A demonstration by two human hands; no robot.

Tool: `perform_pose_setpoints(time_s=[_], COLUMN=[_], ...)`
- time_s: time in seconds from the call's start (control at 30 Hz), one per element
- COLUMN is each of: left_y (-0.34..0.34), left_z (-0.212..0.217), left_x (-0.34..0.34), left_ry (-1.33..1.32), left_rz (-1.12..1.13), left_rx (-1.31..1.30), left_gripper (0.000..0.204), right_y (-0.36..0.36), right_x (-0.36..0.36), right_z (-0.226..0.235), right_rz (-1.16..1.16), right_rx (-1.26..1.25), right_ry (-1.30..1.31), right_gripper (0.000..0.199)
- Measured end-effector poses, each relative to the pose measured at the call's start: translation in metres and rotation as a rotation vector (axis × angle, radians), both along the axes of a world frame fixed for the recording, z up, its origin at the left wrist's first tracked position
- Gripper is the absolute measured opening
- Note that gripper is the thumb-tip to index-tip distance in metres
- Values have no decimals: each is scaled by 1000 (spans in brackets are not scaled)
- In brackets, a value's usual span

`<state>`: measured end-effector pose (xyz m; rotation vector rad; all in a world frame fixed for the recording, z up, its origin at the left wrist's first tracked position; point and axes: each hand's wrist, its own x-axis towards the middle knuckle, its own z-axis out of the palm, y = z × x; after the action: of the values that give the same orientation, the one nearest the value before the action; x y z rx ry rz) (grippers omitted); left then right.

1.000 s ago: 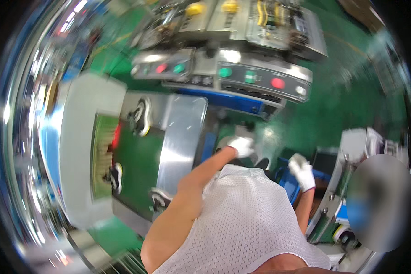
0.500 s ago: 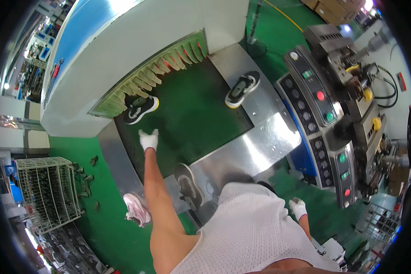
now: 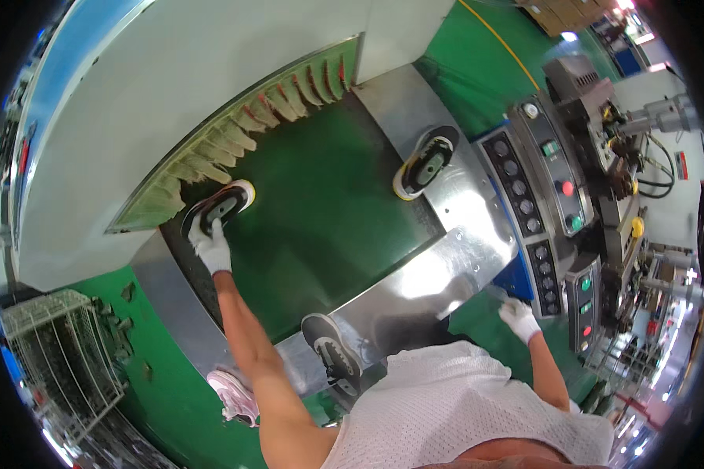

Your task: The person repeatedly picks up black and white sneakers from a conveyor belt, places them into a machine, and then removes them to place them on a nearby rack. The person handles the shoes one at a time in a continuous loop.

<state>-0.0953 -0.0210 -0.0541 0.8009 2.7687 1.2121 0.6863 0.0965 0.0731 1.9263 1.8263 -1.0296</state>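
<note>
My left hand, in a white glove, has its thumb and fingers around the rear end of a black sneaker with a pale sole edge. That shoe lies on the green belt, beside the hanging flap curtain. A matching black sneaker rests at the belt's right side, partly on the metal border, with neither hand near it. My right hand, also gloved, hangs low on the right by the machine's blue base; its fingers are loosely extended and nothing shows in them.
A grey-black shoe stands at the metal frame's near edge, with a pink shoe to its left. Control panels with buttons flank the right side. The flap curtain hangs from the white housing. A wire cart stands at left.
My left hand has reached forward and left and taken hold of the black sneaker. My right hand has moved up, closer to the machine's base. The whole view has shifted slightly.
</note>
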Motion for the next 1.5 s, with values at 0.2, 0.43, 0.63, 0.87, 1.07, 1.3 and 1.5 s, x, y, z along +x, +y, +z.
perform_pose_setpoints(time_s=[0.2, 0.43, 0.63, 0.87, 1.07, 1.3, 1.5], left_y=[-33, -21, 58, 198, 259, 287, 336], left_z=[25, 111, 197, 304, 282, 244, 272], left_x=[72, 285, 447, 571, 612, 675, 682], left_ry=[-255, -295, -226, -41, -291, -141, -83], left_rz=[117, -467, -980, -1371, -1147, -1348, -1317], left_rx=[185, 73, 22, 410, 379, 126, 33], left_gripper=[41, 27, 21, 52, 47, 46, 42], right_y=[37, -13, -4, 29, 5, 18, 28], right_x=[-143, -275, -170, 29, 145, 215, 220], right_z=[-28, 40, 55, 125, 161, 151, 95], right_rz=[540, 850, 373, -447, -1003, -1136, -1353], right_rx=[171, 610, 355, 157, 153, 463, 435], right_ry=[350, 585, 744, 846, 1690, 1879, 1933], right_gripper=[52, 71, 41, 89, 79, 90, 87])
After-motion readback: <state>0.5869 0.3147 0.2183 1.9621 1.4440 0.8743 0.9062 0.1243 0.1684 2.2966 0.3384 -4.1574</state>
